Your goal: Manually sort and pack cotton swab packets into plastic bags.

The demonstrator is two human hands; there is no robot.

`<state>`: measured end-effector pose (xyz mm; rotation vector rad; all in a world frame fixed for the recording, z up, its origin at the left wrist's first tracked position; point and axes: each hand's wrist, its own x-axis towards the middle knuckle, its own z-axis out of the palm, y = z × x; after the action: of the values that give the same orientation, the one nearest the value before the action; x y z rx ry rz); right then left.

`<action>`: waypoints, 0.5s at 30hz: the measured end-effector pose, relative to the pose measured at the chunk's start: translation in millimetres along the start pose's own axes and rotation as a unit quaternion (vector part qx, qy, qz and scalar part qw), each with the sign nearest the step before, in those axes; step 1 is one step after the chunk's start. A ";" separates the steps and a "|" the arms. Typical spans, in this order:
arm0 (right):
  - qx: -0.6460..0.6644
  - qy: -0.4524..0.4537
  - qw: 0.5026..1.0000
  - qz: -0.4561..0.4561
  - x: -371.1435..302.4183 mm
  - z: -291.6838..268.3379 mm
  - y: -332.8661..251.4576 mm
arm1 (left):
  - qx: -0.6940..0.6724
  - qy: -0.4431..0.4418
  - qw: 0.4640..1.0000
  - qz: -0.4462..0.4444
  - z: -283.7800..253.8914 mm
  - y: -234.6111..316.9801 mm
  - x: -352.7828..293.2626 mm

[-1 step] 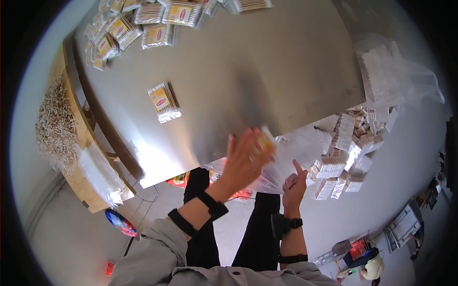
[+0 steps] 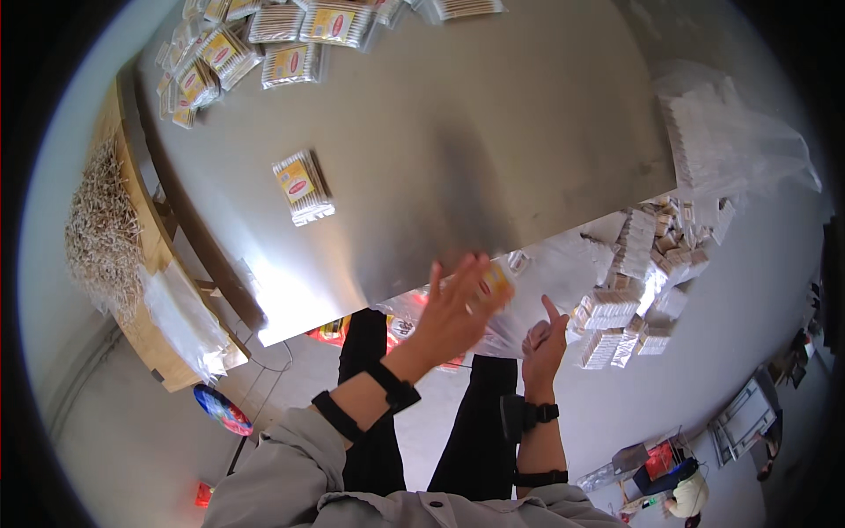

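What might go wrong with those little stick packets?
The yellow-labelled packet by the left hand looks close to the edge of the table, so it might drop. In the pile of packets at the table's far left, some overlap, so they might slide if bumped.

One head-worn fisheye looks steeply down from just above the hands (image 2: pixel 449 319) and table (image 2: pixel 554 114).

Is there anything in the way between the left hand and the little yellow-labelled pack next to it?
Nothing visible is. The left hand is right beside the yellow-labelled pack, though blur hides whether it grips it. Some clear plastic shows beyond the pack, not between them.
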<state>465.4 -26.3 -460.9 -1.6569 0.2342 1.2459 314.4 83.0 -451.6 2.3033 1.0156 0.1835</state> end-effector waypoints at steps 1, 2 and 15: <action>0.008 0.015 1.000 -0.006 -1.1 0.3 -1.1 | -0.058 -0.009 0.998 0.008 -4.1 4.3 -11.3; 0.014 0.031 0.999 -0.013 -3.4 -0.4 -4.1 | -0.118 -0.016 0.993 0.016 -14.1 4.7 -17.4; 0.003 -0.006 1.000 -0.012 -11.4 -9.1 -6.8 | 0.077 0.034 0.993 -0.089 -28.6 -31.2 1.1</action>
<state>470.3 -34.7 -448.0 -1.6414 0.2095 1.2352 285.5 113.6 -446.8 2.3403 1.3035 0.1148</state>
